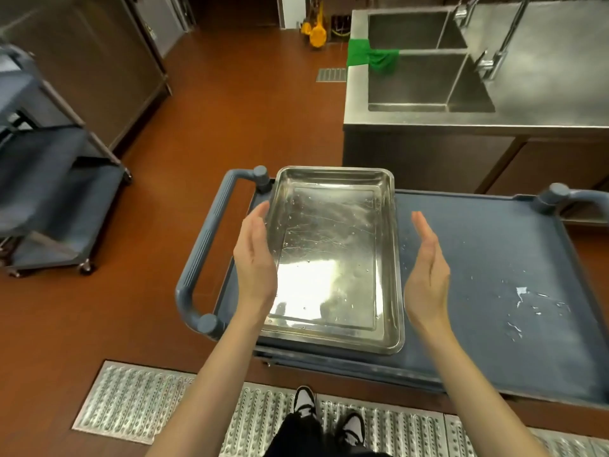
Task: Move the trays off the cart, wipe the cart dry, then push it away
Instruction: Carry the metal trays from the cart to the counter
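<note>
Head view: left hand (255, 255) and right hand (426, 268), fingers straight, flank the wet tray (333, 258) at 9 and 3 o'clock; it could slip when lifted.

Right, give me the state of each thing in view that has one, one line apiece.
steel tray: on the cart, wet with droplets, empty.
cart: top wet, water patches on its right side.
left hand: open, at the tray's left edge.
right hand: open, right of the tray, apart from it.
green cloth: draped over the sink divider.
sink: both basins look empty, no water seen running.
</note>
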Motion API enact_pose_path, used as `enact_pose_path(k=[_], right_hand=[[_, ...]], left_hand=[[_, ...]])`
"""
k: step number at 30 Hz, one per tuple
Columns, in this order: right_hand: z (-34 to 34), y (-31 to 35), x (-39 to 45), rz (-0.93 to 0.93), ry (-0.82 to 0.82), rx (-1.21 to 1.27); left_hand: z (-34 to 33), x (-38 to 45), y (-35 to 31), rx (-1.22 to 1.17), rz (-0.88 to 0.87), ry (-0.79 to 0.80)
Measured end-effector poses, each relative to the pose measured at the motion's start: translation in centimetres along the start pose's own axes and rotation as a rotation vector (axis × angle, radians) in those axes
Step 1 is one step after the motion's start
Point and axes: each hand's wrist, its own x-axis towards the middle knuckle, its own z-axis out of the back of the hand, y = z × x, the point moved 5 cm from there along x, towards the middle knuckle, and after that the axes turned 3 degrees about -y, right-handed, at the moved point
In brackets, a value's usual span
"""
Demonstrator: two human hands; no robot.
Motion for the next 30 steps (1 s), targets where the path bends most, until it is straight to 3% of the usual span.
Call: enact_pose_path(k=[12,20,30], right_hand=[[-1.3,-8.0,-1.3,-0.144,-0.117,-0.265],[-1.6,-11.8,-0.4,-0.190,-0.087,-0.522],[-0.8,-12.9,-0.6,-0.265,-0.114,-0.653]], left_hand=[[2.4,-0.4,10.7,0.137,0.242,0.018],[3.7,-0.4,15.8,0.210,0.351,0.009],[4.2,1.7,17.6,0.493,0.358,-0.016]])
